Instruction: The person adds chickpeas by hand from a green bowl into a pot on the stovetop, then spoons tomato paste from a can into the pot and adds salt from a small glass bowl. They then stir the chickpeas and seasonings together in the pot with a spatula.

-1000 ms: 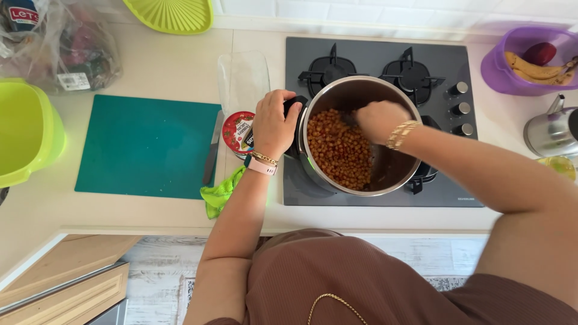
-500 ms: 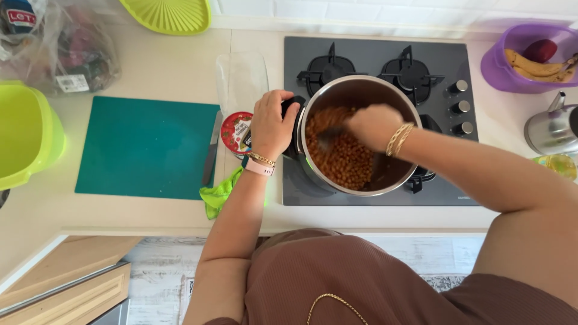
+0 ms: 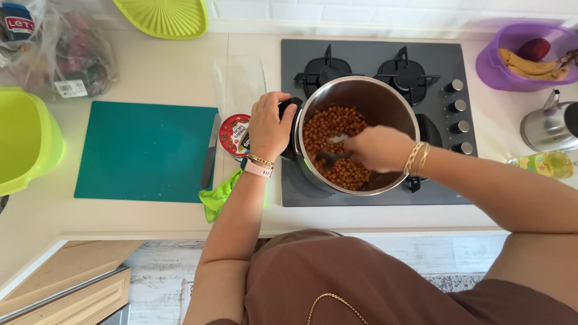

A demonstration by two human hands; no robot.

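Note:
A steel pot [image 3: 385,96] of reddish-brown chickpeas [image 3: 328,129] stands on the front left burner of a grey gas hob [image 3: 373,57]. My left hand [image 3: 269,127] grips the pot's black side handle [image 3: 289,109]. My right hand [image 3: 379,148] reaches into the pot and holds a dark spoon [image 3: 328,157], whose end lies among the chickpeas near the front of the pot. Both wrists carry gold bracelets; the left also wears a pink band.
A red-lidded tub [image 3: 235,135], a knife [image 3: 210,153] and a green cloth [image 3: 218,195] lie left of the hob, beside a teal cutting board [image 3: 144,150]. Lime bowl [image 3: 27,138] far left, clear container [image 3: 239,81] behind. Purple bowl with bananas [image 3: 518,57], kettle [image 3: 548,126] on the right.
My right hand has swept the spoon from the pot's back to its front, shifting the chickpeas. My left hand has stayed on the handle.

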